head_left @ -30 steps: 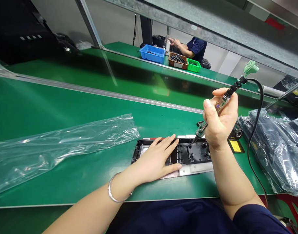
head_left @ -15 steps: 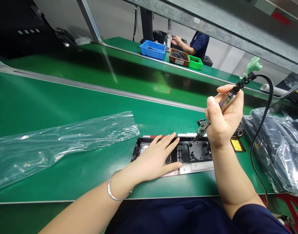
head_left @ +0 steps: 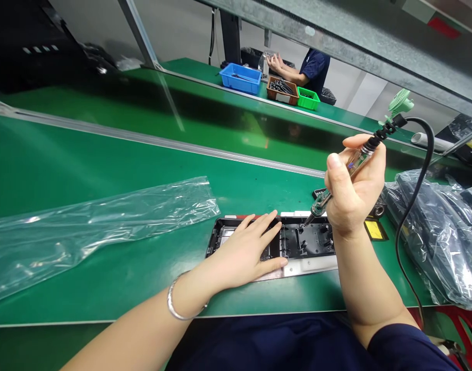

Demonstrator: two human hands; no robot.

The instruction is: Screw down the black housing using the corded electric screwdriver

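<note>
A right hand [head_left: 352, 193] closes around a corded electric screwdriver [head_left: 346, 172], thumb up along the clear barrel, the bit angled down toward 8 o'clock and meeting the far edge of a long black plastic housing [head_left: 309, 242] on the green bench mat [head_left: 104, 154]. The left hand [head_left: 246, 252] lies open and flat, palm down, on the middle of the housing, pinning it in place (a silver bangle [head_left: 178, 309] circles that wrist). The step looks best done with the bit seated squarely in the screw head, the driver brought closer to upright, and the flat hand pressing firmly so the part cannot twist. At 9 o'clock of the housing sprawls an empty clear plastic bag [head_left: 97, 226]; at 3 o'clock sit a yellow label [head_left: 375, 230], its print too small to read, and dark bagged parts [head_left: 440, 232]. At 12 o'clock, well apart, another person [head_left: 311, 69] works beside blue [head_left: 239, 78], brown [head_left: 284, 90] and green bins [head_left: 308, 98]. No brand is legible.
</note>
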